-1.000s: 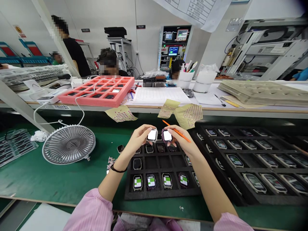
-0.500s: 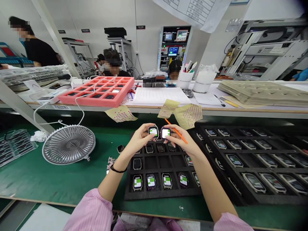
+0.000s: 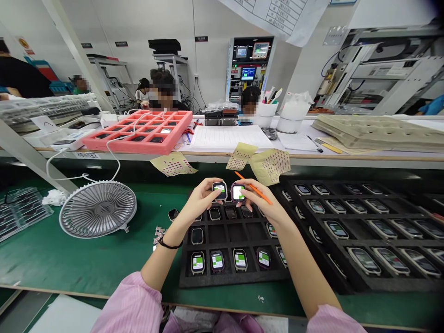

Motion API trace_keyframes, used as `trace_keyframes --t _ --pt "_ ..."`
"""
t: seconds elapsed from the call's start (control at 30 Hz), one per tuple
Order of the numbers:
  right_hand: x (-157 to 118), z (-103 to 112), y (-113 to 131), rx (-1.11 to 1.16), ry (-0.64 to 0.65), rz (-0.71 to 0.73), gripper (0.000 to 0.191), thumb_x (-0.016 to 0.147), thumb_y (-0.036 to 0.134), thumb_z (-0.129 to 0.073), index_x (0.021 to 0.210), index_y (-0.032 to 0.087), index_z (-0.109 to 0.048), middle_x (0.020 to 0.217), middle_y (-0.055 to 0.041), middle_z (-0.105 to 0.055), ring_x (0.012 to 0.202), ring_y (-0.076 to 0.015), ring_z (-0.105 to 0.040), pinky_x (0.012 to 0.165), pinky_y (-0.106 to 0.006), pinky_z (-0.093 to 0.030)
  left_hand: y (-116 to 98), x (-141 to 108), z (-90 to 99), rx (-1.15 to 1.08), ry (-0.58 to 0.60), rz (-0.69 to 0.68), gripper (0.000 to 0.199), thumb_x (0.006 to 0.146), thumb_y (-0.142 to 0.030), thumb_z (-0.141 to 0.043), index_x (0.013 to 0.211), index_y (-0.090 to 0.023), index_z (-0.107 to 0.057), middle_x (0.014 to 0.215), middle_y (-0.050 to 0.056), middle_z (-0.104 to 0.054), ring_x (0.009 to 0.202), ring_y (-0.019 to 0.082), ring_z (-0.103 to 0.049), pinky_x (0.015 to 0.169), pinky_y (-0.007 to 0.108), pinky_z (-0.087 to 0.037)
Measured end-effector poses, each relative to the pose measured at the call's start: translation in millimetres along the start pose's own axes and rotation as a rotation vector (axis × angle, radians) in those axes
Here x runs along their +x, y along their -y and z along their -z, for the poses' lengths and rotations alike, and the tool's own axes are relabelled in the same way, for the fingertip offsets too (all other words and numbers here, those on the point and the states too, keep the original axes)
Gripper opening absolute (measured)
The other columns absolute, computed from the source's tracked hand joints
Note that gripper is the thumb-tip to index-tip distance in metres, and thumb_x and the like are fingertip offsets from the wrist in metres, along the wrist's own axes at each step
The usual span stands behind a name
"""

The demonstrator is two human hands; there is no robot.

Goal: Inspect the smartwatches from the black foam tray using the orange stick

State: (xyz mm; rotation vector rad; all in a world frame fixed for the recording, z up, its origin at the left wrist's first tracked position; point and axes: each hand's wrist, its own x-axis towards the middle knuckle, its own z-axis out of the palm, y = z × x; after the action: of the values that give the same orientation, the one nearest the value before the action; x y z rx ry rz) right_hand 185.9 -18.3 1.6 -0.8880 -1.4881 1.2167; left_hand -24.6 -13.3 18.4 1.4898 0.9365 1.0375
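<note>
My left hand [image 3: 201,196] is closed on a silver-rimmed watch [image 3: 219,190], its thumb on the lit screen. Close beside it, my right hand [image 3: 258,196] grips a purple-rimmed watch [image 3: 237,192] with a white and green screen, thumb at its right edge. An orange stick [image 3: 253,187] is also held in my right hand, lying slantwise across the fingers. Both watches are upright above the far part of a black compartment tray [image 3: 236,280]. Several watches sit in that tray, the front row with lit green and white screens. A dark-screened watch [image 3: 173,214] lies left of the tray.
A round grey fan [image 3: 99,209] stands at the left. More black trays [image 3: 350,229] with watches lie at the right. On the shelf are a pink tray [image 3: 163,146], papers [image 3: 231,138] and white cups [image 3: 266,114]. Other people are beyond the shelf.
My left thumb has shifted on the silver-rimmed watch's screen, whose display shows differently. Both hands keep their watches. The person at the far left has moved further left.
</note>
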Motion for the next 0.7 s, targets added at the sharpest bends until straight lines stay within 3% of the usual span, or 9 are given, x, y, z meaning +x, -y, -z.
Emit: trace_keyframes --t 0.3,0.43,0.7 --pt "0.1 0.6 0.1 -0.016 0.025 0.013 0.028 0.089 0.036 -0.062 0.112 0.021 -0.062 0.103 -0.0074 -0.064 0.066 -0.0162 -0.069 0.041 -0.021 -0.042 -1.0 1.0 -0.2 -0.014 -0.009 0.001 0.035 0.087 -0.039 -0.058 0.114 -0.017 -0.059 0.104 0.008 -0.065 0.065 0.010 -0.064 0.042 0.016 -0.032" --pt "-0.1 1.7 0.1 -0.011 0.023 0.024 0.028 0.088 0.037 -0.063 0.112 0.021 -0.062 0.106 -0.0078 -0.065 0.065 -0.0159 -0.069 0.041 -0.021 -0.043 -0.3 1.8 0.3 -0.026 -0.038 0.009 0.035 0.088 -0.042 -0.055 0.110 -0.017 -0.062 0.085 0.004 -0.065 0.060 0.011 -0.063 0.040 0.017 -0.030" --pt "-3.3 3.5 3.1 0.000 0.144 0.032 0.037 0.086 0.028 -0.068 0.121 0.026 -0.057 0.110 -0.0070 -0.062 0.078 -0.0178 -0.069 0.045 -0.021 -0.044 0.1 2.9 -0.5 -0.026 -0.039 0.006 0.030 0.087 -0.040 -0.056 0.103 -0.016 -0.065 0.078 0.002 -0.065 0.054 0.010 -0.062 0.040 0.018 -0.030"
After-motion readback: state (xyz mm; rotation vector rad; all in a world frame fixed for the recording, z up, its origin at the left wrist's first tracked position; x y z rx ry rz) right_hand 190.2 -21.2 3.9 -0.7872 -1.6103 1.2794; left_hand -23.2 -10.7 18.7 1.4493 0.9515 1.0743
